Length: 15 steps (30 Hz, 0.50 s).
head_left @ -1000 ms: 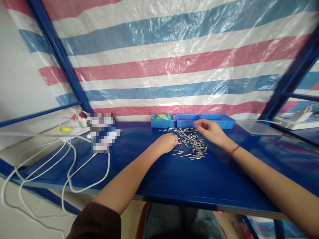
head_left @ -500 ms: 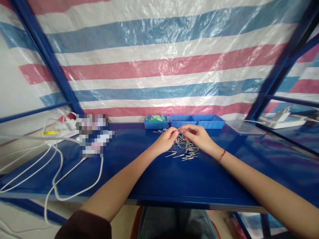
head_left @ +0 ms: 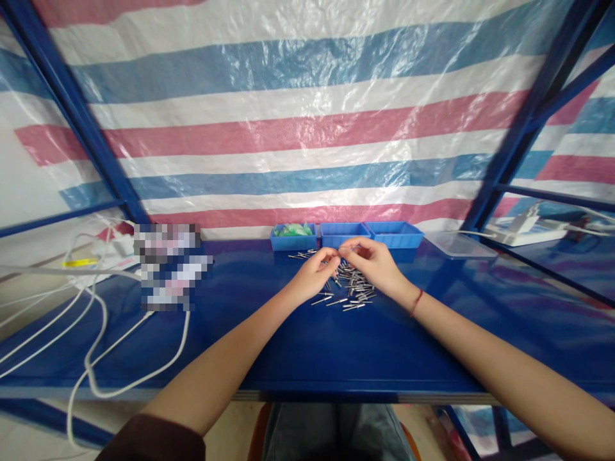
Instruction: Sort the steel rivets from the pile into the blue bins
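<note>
A loose pile of silvery pop rivets lies on the blue tabletop. Just over its left part is my left hand, closed with thumb and fingertips pinched together. My right hand, a red string around its wrist, is closed in a pinch over the back of the pile. The fingertips of both hands nearly meet; anything held between them is too small to make out. A few rivets lie apart, behind my left hand.
Behind the pile stand a blue bin with green packets and two more blue bins. A clear plastic lid lies to their right. White cables trail over the left side; a power strip sits at far right.
The whole view has shifted slightly, so things appear farther left. Both hands keep their pinched pose above the rivets, fingertips moved only a little.
</note>
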Motion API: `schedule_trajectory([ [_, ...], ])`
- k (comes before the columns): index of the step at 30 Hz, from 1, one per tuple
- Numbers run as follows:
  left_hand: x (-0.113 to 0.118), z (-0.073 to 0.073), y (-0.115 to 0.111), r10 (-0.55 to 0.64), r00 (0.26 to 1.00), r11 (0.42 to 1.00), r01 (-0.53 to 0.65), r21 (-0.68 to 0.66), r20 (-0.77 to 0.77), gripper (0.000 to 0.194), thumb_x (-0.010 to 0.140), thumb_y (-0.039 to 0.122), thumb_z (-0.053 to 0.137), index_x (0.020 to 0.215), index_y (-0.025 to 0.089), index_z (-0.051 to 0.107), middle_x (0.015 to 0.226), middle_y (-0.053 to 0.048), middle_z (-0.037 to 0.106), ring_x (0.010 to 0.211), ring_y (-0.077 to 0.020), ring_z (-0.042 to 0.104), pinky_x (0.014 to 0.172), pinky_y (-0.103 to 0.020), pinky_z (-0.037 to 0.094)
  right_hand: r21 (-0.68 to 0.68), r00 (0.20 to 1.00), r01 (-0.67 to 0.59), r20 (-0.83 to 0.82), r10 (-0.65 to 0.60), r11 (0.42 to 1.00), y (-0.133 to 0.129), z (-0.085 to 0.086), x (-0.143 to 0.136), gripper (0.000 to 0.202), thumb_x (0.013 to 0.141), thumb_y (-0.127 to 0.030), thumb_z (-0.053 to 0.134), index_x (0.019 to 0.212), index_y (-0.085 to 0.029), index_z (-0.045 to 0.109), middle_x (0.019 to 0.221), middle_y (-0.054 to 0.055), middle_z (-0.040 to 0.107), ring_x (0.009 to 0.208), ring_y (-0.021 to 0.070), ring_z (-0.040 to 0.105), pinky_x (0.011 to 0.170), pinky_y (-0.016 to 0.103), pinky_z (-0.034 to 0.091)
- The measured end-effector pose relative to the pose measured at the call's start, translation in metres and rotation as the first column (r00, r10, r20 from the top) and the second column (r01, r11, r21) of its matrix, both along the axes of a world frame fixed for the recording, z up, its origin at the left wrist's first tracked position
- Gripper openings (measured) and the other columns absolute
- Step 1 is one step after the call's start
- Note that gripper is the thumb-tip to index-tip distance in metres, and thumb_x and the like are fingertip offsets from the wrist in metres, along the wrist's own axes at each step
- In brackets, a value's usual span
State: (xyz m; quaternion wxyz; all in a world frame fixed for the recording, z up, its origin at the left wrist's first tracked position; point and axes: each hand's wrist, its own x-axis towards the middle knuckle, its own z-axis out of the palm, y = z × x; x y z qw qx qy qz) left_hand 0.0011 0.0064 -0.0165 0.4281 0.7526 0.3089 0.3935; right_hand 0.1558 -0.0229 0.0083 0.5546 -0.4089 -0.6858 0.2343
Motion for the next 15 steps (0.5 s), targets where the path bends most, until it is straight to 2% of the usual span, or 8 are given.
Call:
schedule_trajectory([
  [4, 0.000, 0.000, -0.001, 0.009, 1.000, 0.999, -0.010, 0.045, 0.018, 0.021, 0.089, 0.035, 0.047, 0.098, 0.017, 0.052, 0.085, -0.001, 0.057, 0.072, -0.0097, 0.057, 0.065, -0.021, 0.046, 0.086, 0.994, -0.004, 0.110, -0.005, 0.996, -0.004, 0.001, 0.000, 0.018, 0.078, -0.037, 0.058, 0.078, -0.019, 0.062, 0.065, 0.000, 0.058, 0.055, 0.0118, 0.049, 0.052, 0.026, 0.040],
  [9, -0.002, -0.001, 0.004, 0.144, 0.989, 0.973, -0.147, 0.181, 0.026, 0.014, 0.087, 0.029, 0.049, 0.096, 0.018, 0.052, 0.097, -0.004, 0.059, 0.082, -0.0120, 0.058, 0.070, -0.022, 0.047, 0.315, 0.936, 0.027, 0.324, -0.135, 0.949, -0.006, 0.004, 0.008, 0.011, 0.081, -0.024, 0.053, 0.081, -0.019, 0.062, 0.072, 0.002, 0.059, 0.059, 0.0123, 0.050, 0.057, 0.026, 0.042],
  [15, -0.003, 0.001, 0.003, 0.242, 0.967, 0.940, -0.253, 0.229, 0.077, 0.017, 0.086, 0.031, 0.051, 0.096, 0.018, 0.052, 0.101, -0.004, 0.059, 0.081, -0.0118, 0.057, 0.067, -0.022, 0.045, 0.323, 0.900, 0.018, 0.407, -0.156, 0.946, -0.003, 0.000, 0.013, 0.014, 0.084, -0.023, 0.049, 0.085, -0.019, 0.062, 0.078, 0.004, 0.062, 0.061, 0.0130, 0.052, 0.061, 0.027, 0.043],
])
